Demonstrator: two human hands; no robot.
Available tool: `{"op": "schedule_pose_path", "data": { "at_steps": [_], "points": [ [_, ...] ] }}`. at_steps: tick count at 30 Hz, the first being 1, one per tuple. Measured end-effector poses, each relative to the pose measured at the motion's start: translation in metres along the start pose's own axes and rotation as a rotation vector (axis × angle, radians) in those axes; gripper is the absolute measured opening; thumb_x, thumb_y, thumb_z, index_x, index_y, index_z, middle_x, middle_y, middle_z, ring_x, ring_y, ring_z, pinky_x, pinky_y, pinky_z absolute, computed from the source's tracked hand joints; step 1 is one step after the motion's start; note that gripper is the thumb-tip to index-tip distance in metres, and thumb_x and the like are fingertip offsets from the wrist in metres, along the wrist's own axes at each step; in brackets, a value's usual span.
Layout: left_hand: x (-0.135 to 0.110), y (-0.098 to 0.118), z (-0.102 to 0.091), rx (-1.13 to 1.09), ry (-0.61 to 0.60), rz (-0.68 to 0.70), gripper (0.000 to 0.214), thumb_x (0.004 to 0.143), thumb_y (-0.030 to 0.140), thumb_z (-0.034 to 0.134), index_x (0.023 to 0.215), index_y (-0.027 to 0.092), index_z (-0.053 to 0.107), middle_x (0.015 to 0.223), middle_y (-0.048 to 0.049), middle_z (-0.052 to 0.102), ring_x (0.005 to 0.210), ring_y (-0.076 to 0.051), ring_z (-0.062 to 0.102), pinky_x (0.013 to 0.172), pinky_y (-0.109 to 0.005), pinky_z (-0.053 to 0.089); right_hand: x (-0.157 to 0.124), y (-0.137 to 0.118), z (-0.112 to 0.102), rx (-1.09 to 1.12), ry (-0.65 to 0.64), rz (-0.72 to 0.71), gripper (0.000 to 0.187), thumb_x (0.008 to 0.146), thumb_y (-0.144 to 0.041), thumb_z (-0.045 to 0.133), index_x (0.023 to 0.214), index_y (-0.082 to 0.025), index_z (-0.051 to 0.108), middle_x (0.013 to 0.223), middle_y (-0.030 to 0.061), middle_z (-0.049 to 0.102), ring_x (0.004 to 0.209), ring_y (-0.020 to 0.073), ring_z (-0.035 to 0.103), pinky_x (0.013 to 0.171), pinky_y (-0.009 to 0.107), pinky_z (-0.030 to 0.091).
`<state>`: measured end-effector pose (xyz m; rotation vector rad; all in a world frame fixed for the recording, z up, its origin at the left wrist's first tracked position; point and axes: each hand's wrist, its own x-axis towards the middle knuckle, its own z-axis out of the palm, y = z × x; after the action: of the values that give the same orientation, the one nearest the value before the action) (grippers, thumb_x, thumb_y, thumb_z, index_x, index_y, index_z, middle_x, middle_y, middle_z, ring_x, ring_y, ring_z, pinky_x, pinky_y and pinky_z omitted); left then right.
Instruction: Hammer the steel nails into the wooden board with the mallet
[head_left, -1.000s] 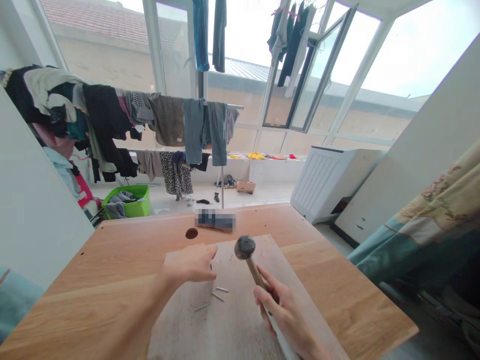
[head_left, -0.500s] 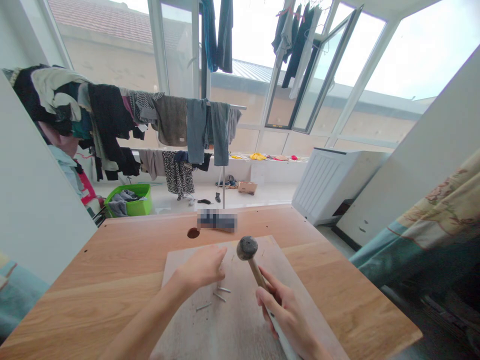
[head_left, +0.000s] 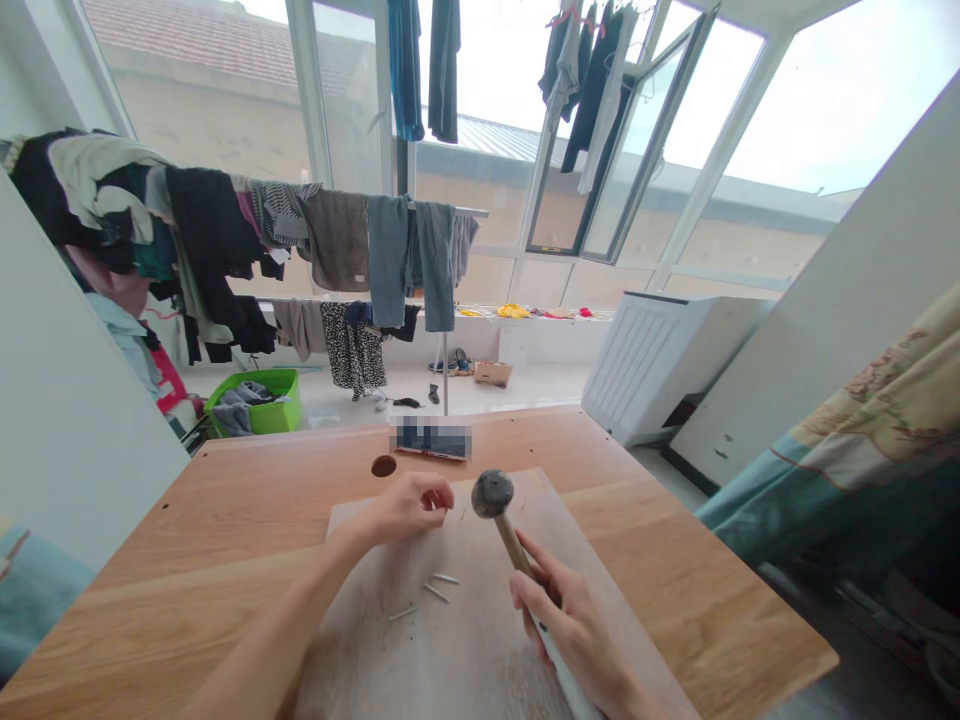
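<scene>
My right hand grips the wooden handle of a mallet with a dark round head, raised over a grey board that lies on the wooden table. My left hand hovers over the board's far left part, its fingers curled in a pinch on something too small to make out. Three loose nails lie on the board between my two hands.
A round hole is cut in the table near its far edge, beside a blurred flat object. Beyond the table stand a clothes rack full of garments, a green basket and a white appliance.
My left hand has lifted from the nails and moved toward the far edge of the board, its fingers closing into a pinch. The mallet has barely moved.
</scene>
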<state>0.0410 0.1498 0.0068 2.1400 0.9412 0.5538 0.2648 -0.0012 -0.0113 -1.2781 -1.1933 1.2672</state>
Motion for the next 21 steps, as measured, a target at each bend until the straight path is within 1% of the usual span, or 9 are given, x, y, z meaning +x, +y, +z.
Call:
{"op": "schedule_pose_path", "data": {
  "at_steps": [4, 7, 16, 21],
  "points": [
    [0.000, -0.012, 0.002, -0.132, -0.027, -0.036, 0.016, 0.075, 0.020, 0.058, 0.083, 0.015, 0.071, 0.076, -0.0015, 0.070, 0.068, -0.012, 0.059, 0.062, -0.021, 0.046, 0.000, 0.000, 0.000, 0.003, -0.010, -0.008, 0.064, 0.087, -0.050, 0.062, 0.143, -0.019, 0.054, 0.070, -0.0047, 0.053, 0.037, 0.0047, 0.042, 0.031, 0.017, 0.033],
    [0.000, -0.016, 0.002, -0.184, -0.035, -0.052, 0.017, 0.074, 0.022, 0.059, 0.083, 0.014, 0.071, 0.075, -0.0016, 0.069, 0.066, -0.012, 0.058, 0.060, -0.020, 0.044, 0.001, 0.000, -0.001, -0.009, -0.009, -0.015, 0.063, 0.088, -0.049, 0.062, 0.143, -0.019, 0.053, 0.070, -0.0048, 0.053, 0.037, 0.0045, 0.041, 0.032, 0.017, 0.033],
    [0.000, -0.014, 0.001, -0.221, -0.050, -0.061, 0.010, 0.066, 0.017, 0.063, 0.075, 0.015, 0.067, 0.068, 0.0020, 0.061, 0.064, -0.011, 0.052, 0.059, -0.021, 0.039, 0.001, 0.001, 0.000, -0.008, -0.013, -0.009, 0.065, 0.087, -0.049, 0.062, 0.143, -0.018, 0.053, 0.070, -0.0045, 0.054, 0.037, 0.0044, 0.042, 0.031, 0.016, 0.034],
    [-0.001, -0.016, 0.001, -0.239, -0.055, -0.069, 0.014, 0.064, 0.016, 0.065, 0.078, 0.016, 0.065, 0.070, 0.0023, 0.063, 0.064, -0.012, 0.054, 0.058, -0.021, 0.041, 0.001, -0.012, 0.002, 0.033, -0.024, -0.007, 0.066, 0.086, -0.050, 0.064, 0.143, -0.018, 0.054, 0.068, -0.0047, 0.053, 0.035, 0.0041, 0.041, 0.030, 0.016, 0.032]
  ]
}}
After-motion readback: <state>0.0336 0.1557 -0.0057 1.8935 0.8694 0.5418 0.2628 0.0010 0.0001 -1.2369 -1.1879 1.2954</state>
